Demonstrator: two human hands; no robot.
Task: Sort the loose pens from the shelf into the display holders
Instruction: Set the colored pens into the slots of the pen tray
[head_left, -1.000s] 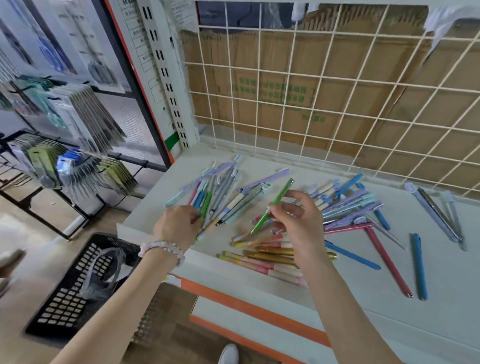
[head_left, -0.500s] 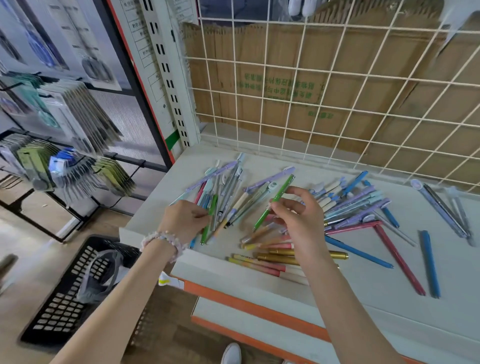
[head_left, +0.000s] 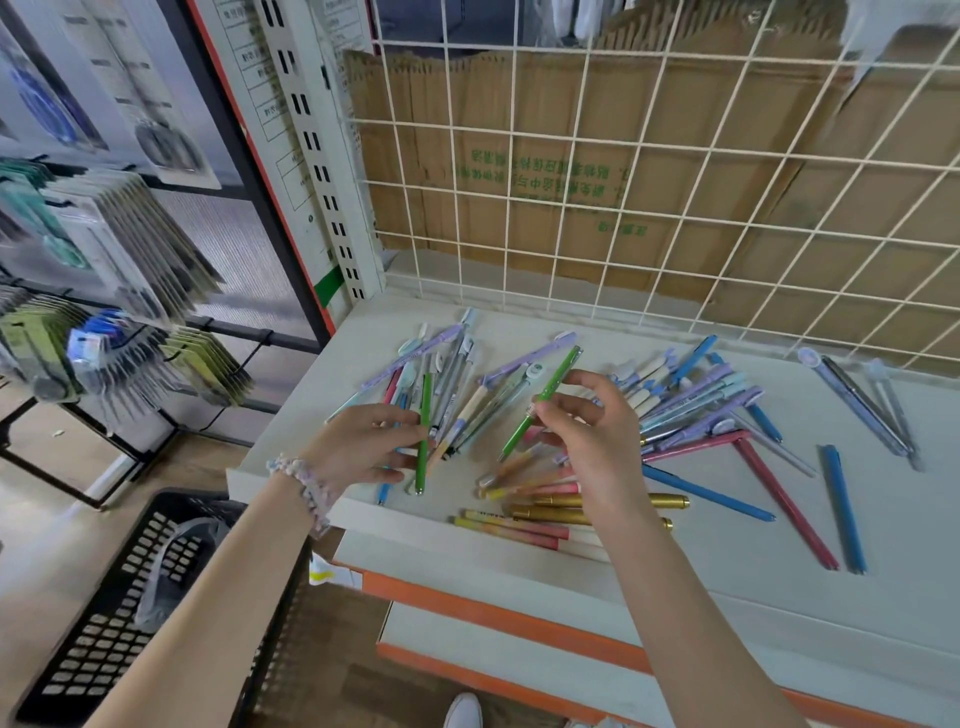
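At centre frame the right hand (head_left: 592, 436) pinches a green pen (head_left: 550, 389) between thumb and fingertips, lifted aslant over the loose pens (head_left: 691, 400) scattered on the white shelf (head_left: 909, 519). Left of it, the left hand (head_left: 363, 441) seems to pinch a second green pen (head_left: 423, 441), fingers curled.

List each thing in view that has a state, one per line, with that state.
Left hand: pinches a green pen, its lower end near the shelf edge.
Right hand: pinches a second green pen, tilted, raised over the pile.
Loose pens: scattered flat on the shelf, unsorted.
Gold pens: lying flat near the front edge.
Black basket: on the floor, a clear bag inside.
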